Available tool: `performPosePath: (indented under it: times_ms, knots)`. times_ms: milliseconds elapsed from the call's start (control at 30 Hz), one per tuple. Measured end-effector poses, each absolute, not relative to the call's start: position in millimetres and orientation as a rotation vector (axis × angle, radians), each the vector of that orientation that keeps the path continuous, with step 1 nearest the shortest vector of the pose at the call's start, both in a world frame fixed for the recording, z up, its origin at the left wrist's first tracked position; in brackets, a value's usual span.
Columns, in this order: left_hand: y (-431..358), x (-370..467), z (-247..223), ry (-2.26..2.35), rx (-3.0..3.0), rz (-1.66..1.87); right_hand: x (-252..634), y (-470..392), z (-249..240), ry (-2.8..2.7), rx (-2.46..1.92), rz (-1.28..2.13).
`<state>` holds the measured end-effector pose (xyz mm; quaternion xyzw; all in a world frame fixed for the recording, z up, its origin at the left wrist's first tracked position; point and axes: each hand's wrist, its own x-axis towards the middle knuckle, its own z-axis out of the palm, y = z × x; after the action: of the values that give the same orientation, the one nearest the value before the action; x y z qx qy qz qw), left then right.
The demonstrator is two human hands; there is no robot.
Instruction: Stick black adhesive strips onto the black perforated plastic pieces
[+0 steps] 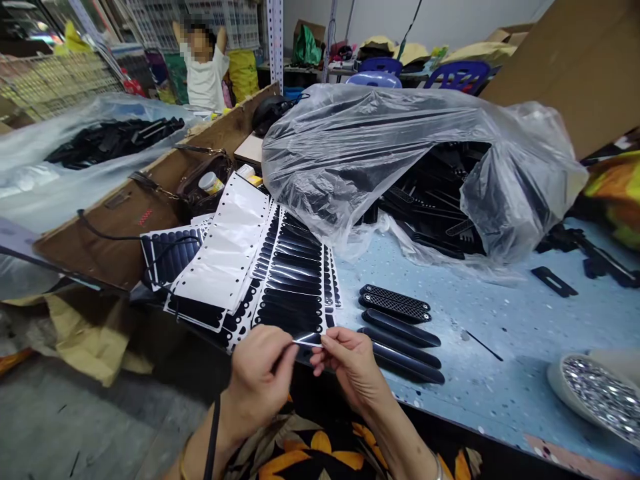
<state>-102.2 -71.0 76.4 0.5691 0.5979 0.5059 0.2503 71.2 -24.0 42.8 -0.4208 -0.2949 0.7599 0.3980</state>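
Note:
My left hand (263,370) pinches the left end of a glossy black sticker strip (307,339) at the near edge of a sticker sheet. Between thumb and fingers, my right hand (353,367) grips the strip's other end. Whether the strip is fully off its backing, I cannot tell. Beneath and beyond lie overlapping sheets of black stickers (295,273) and a white backing sheet (225,247). Just right of my right hand, several smooth black handle-shaped pieces (403,327) lie side by side, with textured black ones (395,303) behind them.
A clear plastic bag (370,147) holding black parts (440,193) fills the back of the blue table (480,320). A bowl of small shiny metal pieces (595,393) stands at right. Left are a brown board (115,220) and another plastic-wrapped heap (115,140). A person (205,73) is farther back.

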Motion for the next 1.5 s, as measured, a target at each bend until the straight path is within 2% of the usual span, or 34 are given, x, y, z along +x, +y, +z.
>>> performPosePath:
  times_ms: [300, 633, 800, 933, 1000, 1100, 1200, 1267, 1333, 1400, 1500]
  knots:
    - [-45.0, -93.1, 58.7, 1.553, 1.704, 1.047, 53.4, -11.2, 46.8, -0.852, -1.008, 1.964]
    - [-43.4, -100.6, 56.3, 1.625, 1.475, 1.073, 36.5, -12.9, 35.6, -0.995, -1.030, 1.943]
    - [-34.3, -164.6, 60.7, 1.857, 1.041, 1.479, 47.0, -20.7, 28.5, -1.033, -1.243, 1.852]
    - [-34.6, -238.0, 108.4, 1.893, 0.519, 2.262, 60.2, -33.5, 30.4, -1.271, -1.272, 1.779]
    - [-39.8, -248.4, 137.9, 1.699, 0.568, 2.404, 71.0, -39.7, 40.1, -1.555, -1.238, 1.646]
    - [-46.2, -218.4, 160.4, 1.493, 0.831, 2.173, 96.6, -42.8, 67.3, -1.892, -1.182, 1.215]
    - [-43.5, -152.5, 147.7, 1.286, 1.047, 1.514, 126.8, -41.7, 97.6, -1.800, -1.224, 0.965]
    - [-37.6, -103.9, 129.3, 1.088, 1.096, 1.151, 143.2, -44.4, 109.7, -1.631, -1.227, 1.128]
    - [-30.1, -62.5, 112.3, 0.945, 1.126, 0.972, 154.3, -51.7, 112.4, -1.457, -1.192, 1.434]
    - [-22.7, -34.0, 101.0, 0.862, 1.091, 0.941, 161.7, -61.2, 107.9, -1.300, -1.168, 1.642]
    - [-13.7, -14.2, 94.0, 0.785, 0.990, 0.967, 171.0, -71.2, 97.8, -1.138, -1.178, 1.654]
